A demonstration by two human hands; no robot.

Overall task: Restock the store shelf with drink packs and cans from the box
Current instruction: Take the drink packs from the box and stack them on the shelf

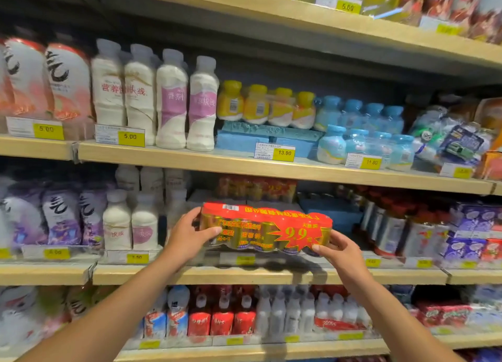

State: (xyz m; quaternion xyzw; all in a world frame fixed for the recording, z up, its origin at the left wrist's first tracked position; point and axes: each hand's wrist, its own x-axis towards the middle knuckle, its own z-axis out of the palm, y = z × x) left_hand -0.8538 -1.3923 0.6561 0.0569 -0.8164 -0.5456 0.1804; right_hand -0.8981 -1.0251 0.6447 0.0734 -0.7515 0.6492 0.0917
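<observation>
Gripping a red shrink-wrapped drink pack (266, 228) at both ends, level with the middle shelf (244, 275). Left hand (190, 232) is on the pack's left end, thumb laid across the front, fingers curled round the back, clamped on the wrap. Right hand (339, 249) is on the right end, fingers curled round the lower corner, also clamped on it. Pack lies lengthwise, left end slightly higher. Gold cans show through the wrap, with a yellow "9.9" in a red burst on the front. It is held in front of the shelf opening, above the shelf's front edge; cannot tell if it touches the board. Deeper on the same shelf is a second red pack (256, 189), blurred. Left of the held pack, small white bottles (130, 223) stand upright. Right of it are silver cans (391, 228). Yellow price tags (137, 258) run along the shelf edge. On the shelf above: tall white bottles (173, 101), yellow-capped bottle packs (266, 105) on blue boxes (241, 140), and blue-capped bottle packs (358, 133). On the shelf below: red bottles (222, 318), blurred.
</observation>
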